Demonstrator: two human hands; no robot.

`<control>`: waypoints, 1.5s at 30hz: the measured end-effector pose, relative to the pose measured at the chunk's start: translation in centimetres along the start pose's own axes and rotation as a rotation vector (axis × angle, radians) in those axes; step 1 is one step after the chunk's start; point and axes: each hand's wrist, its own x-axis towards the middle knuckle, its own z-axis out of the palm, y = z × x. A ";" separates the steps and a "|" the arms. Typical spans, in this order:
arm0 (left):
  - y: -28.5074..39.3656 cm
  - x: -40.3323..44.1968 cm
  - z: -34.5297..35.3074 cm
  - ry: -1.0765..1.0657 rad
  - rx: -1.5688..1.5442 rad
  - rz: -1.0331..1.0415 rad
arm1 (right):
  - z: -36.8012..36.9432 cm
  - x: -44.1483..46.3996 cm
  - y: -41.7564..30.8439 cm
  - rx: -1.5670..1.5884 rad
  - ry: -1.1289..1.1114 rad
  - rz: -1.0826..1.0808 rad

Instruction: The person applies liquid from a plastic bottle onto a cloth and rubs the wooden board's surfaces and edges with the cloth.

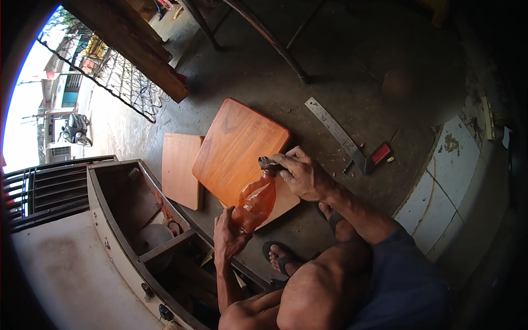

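Observation:
A crumpled, clear plastic bottle (256,201) with an orange-brown tint slants in front of me, its neck up and to the right. My left hand (227,235) is closed around its lower end. At the mouth of the bottle my right hand (303,175) pinches a dark, bunched rag (267,163); whether it touches the rim I cannot tell. Below the bottle lies a reddish-brown varnished wooden board (239,146) with rounded corners. Paler boards (181,168) show partly from under it, at its left and near its lower right edge.
A metal try square (338,132) with a red-ended handle lies on the concrete floor, among small scraps. On the left stands an open cabinet frame (118,220) with a bowl-like container inside. White tiles (434,203) edge the right side. Metal legs (275,47) stand at the back.

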 end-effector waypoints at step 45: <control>-5.0 -2.3 3.7 0.358 -0.970 -0.054 | 0.6 -1.5 13.8 0.917 0.319 0.553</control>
